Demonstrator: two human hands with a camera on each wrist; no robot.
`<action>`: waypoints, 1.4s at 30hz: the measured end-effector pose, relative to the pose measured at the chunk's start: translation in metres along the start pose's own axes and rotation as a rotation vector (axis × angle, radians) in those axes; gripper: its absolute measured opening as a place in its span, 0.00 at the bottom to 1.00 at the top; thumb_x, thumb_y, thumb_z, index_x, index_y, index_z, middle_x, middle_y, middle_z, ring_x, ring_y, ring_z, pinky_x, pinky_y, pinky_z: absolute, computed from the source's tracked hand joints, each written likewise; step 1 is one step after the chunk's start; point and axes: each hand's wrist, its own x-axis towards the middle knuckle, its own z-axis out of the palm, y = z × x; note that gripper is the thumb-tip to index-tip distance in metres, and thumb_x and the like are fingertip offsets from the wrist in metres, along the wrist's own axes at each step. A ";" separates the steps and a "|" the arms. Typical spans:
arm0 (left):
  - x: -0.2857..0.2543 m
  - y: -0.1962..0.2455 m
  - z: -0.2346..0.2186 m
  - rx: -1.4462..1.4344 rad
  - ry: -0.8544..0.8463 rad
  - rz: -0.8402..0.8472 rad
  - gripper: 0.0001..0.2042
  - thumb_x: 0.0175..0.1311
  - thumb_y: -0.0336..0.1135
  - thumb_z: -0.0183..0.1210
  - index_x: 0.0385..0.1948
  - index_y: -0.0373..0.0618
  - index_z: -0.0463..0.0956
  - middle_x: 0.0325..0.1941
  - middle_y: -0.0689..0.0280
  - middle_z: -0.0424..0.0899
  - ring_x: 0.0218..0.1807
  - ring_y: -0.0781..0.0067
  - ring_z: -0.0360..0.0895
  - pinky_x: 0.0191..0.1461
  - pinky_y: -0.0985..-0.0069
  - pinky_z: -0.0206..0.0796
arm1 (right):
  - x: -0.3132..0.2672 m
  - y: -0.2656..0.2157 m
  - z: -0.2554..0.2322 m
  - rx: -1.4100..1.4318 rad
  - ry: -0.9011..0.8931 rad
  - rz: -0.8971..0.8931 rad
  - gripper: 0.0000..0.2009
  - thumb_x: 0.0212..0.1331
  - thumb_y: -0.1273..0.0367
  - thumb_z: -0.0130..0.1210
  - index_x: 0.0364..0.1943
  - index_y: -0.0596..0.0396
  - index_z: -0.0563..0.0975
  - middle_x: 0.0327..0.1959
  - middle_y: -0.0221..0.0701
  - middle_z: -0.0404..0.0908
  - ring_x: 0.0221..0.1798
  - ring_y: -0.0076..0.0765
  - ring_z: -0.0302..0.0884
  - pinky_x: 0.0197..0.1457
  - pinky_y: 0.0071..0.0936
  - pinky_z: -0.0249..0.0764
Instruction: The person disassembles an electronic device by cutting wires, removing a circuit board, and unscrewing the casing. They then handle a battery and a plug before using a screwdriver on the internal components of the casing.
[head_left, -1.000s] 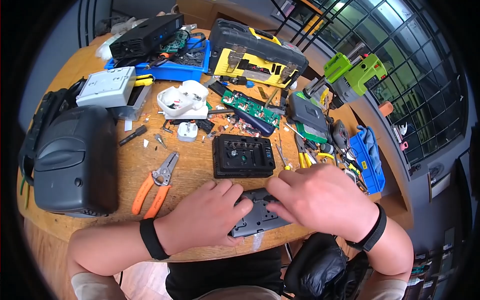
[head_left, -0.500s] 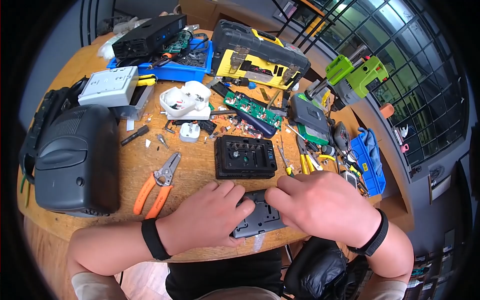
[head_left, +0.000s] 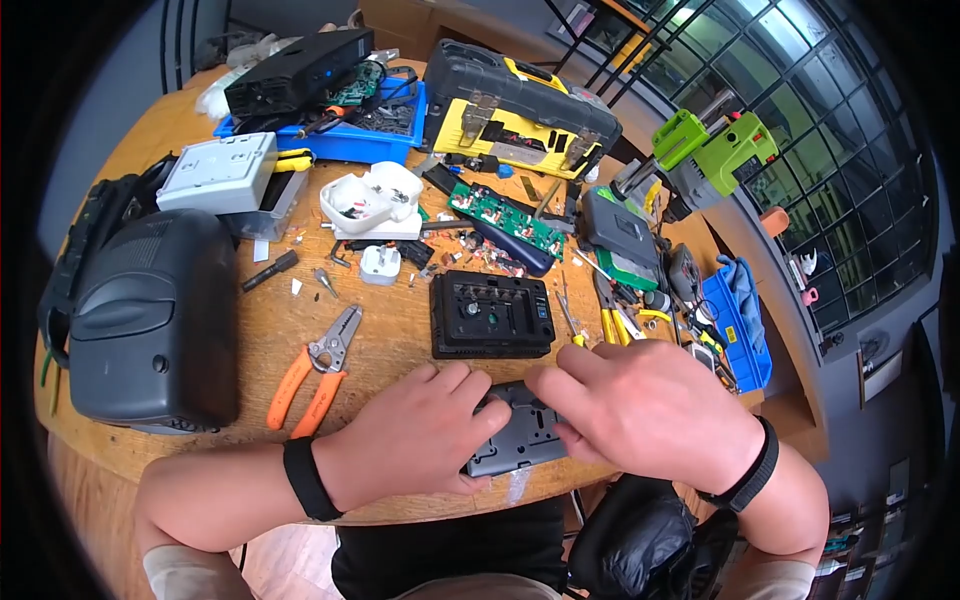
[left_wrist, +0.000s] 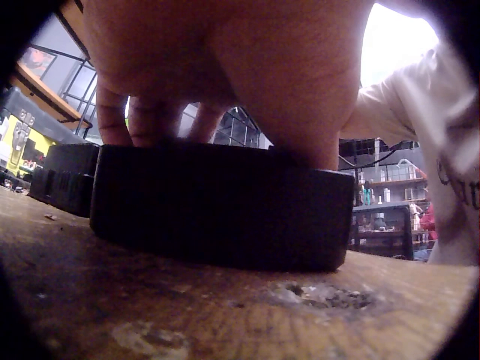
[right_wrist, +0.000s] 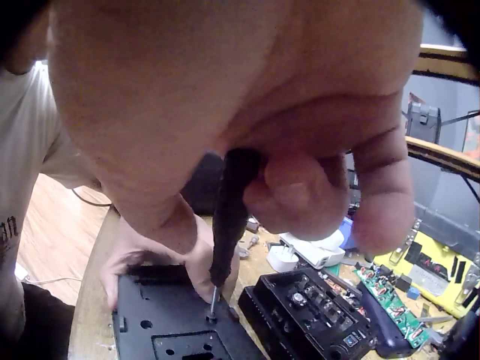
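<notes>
A dark flat panel with holes and slots (head_left: 520, 440) lies at the table's front edge. My left hand (head_left: 415, 430) grips its left end, thumb at the near side and fingers over the far side; the left wrist view shows the panel's dark side wall (left_wrist: 217, 206) beneath that hand (left_wrist: 225, 75). My right hand (head_left: 650, 410) is above the panel's right part. In the right wrist view that hand (right_wrist: 255, 112) holds a black-handled screwdriver (right_wrist: 229, 217) upright, its metal tip down at a hole in the panel (right_wrist: 176, 322).
Beyond the panel sits a black open housing (head_left: 490, 315). Orange-handled wire strippers (head_left: 320, 370) lie to the left, near a large dark case (head_left: 155, 320). Farther back are a green circuit board (head_left: 505, 218), a toolbox (head_left: 520, 110) and a blue tray (head_left: 350, 142). Yellow-handled pliers (head_left: 610, 320) lie at right.
The right hand's fingers have shifted and turned slightly above the panel. The left hand stays on the panel's left end. The head view has shifted a little.
</notes>
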 end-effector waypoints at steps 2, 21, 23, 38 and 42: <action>0.000 0.000 0.000 -0.003 0.003 -0.004 0.30 0.43 0.55 0.77 0.40 0.44 0.74 0.42 0.61 0.72 0.50 0.60 0.73 0.50 0.66 0.69 | 0.000 0.000 0.001 0.014 0.008 -0.012 0.12 0.62 0.62 0.65 0.36 0.51 0.74 0.29 0.32 0.75 0.32 0.42 0.84 0.31 0.38 0.78; 0.000 0.000 0.002 0.000 0.026 0.000 0.30 0.44 0.54 0.76 0.40 0.44 0.74 0.42 0.62 0.72 0.49 0.60 0.73 0.50 0.66 0.69 | 0.005 0.004 -0.004 0.001 -0.119 0.011 0.11 0.62 0.65 0.62 0.39 0.53 0.73 0.32 0.33 0.77 0.30 0.41 0.84 0.30 0.40 0.78; 0.000 0.001 0.001 -0.002 0.019 -0.002 0.30 0.44 0.54 0.76 0.41 0.44 0.74 0.42 0.61 0.72 0.49 0.60 0.73 0.50 0.66 0.70 | 0.005 0.004 -0.004 -0.033 -0.155 0.029 0.11 0.60 0.65 0.63 0.38 0.53 0.73 0.32 0.33 0.77 0.30 0.41 0.84 0.30 0.39 0.78; 0.000 0.000 0.002 0.003 0.042 0.006 0.29 0.42 0.53 0.77 0.41 0.46 0.74 0.40 0.64 0.72 0.48 0.63 0.73 0.47 0.69 0.69 | 0.007 0.006 -0.008 0.031 -0.100 0.029 0.11 0.64 0.64 0.62 0.38 0.54 0.72 0.29 0.34 0.78 0.31 0.45 0.83 0.28 0.41 0.76; 0.000 0.000 0.000 0.010 0.032 0.009 0.30 0.45 0.56 0.76 0.40 0.45 0.74 0.41 0.62 0.72 0.49 0.60 0.73 0.49 0.66 0.69 | 0.008 0.006 -0.009 0.060 -0.093 0.037 0.11 0.64 0.65 0.61 0.39 0.54 0.72 0.29 0.34 0.78 0.31 0.47 0.83 0.29 0.42 0.77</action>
